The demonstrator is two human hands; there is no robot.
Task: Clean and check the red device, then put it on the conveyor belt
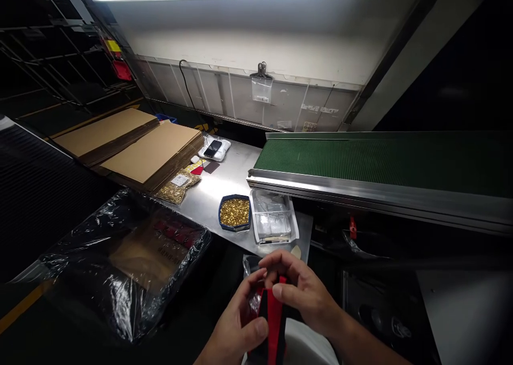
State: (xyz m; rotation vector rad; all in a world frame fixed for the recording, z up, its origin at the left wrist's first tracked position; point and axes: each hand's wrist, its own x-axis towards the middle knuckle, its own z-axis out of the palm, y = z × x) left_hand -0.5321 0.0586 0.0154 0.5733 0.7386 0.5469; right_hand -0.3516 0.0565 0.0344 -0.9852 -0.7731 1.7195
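Note:
Low in the head view, in front of my body, I hold a narrow red-and-black piece (274, 317), its exact kind unclear. My left hand (238, 325) is closed around its left side, thumb lying on the black part. At the top end my right hand (302, 293) grips the red edge between thumb and curled fingers. Clear plastic (254, 302) shows behind the left fingers. Just beyond the hands are a dark blue tray of small gold-coloured parts (234, 212) and a white tray (295, 227) with clear plastic bags (273, 219).
To the right runs a green conveyor belt (332, 159) with a metal side rail. Stacks of flat cardboard (154, 148) lie at left, near a bag of gold parts (176, 187) and a phone (212, 148). A plastic-lined box (120, 269) stands at lower left.

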